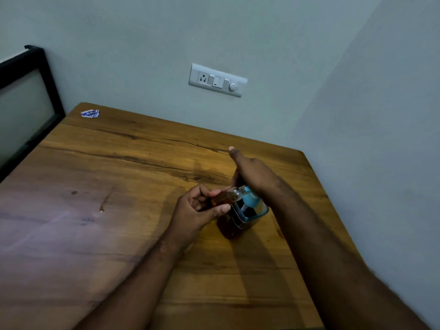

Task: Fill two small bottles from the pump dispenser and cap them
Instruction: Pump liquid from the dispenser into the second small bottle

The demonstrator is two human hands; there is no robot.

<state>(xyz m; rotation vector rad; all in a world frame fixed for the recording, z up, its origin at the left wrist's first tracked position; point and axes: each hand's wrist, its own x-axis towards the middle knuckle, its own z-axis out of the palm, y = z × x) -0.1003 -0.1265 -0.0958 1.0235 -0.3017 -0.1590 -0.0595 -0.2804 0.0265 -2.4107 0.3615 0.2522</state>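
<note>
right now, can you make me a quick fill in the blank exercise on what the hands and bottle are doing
1. The left hand holds a small bottle partly filled with ____ liquid.
2. The right hand rests on top of the ____.
3. The dispenser stands on a ____ table.
4. The bottle's mouth is tipped toward the dispenser and has no ____ on it.

Missing words: amber; dispenser; wooden; cap

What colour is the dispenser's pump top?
Light blue pump top, seen in the head view.

Right hand (252,172) hides the pump dispenser (240,217) head; its fingers unseen
</note>
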